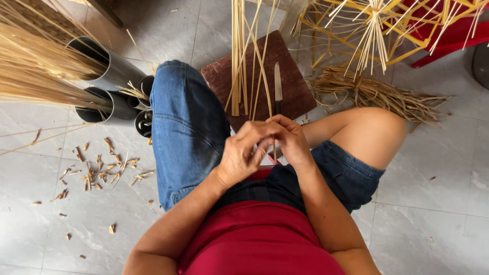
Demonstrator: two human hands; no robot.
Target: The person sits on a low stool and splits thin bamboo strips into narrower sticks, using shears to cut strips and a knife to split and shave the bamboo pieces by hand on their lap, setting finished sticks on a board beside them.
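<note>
- The left hand (239, 155) and the right hand (291, 138) meet in front of the person's lap, touching each other, fingers curled shut.
- Between them they pinch the lower ends of a few thin pale yellow bamboo strips (238, 66), which rise from the hands, fanning slightly, and run out of view at the top.
- Exactly which fingers press on the strips cannot be told, since the hands overlap.
- Under the strips lies a dark brown square wooden board (290, 86) on the grey tiled floor (433, 214), just beyond the knees.
- A narrow knife with a steel blade and dark handle (277, 86) lies on the board, just beside the strips, its handle end close to the right hand.
- To the left, grey plastic pipes (114, 69) lie stacked on the floor with bundles of straw-coloured splints (30, 66) sticking out of them.
- Small tan shavings (99, 170) are scattered on the floor beside the left leg.
- A heap of dry fibrous trimmings (377, 94) lies past the right knee, near a yellow open-weave bamboo frame (377, 25).
</note>
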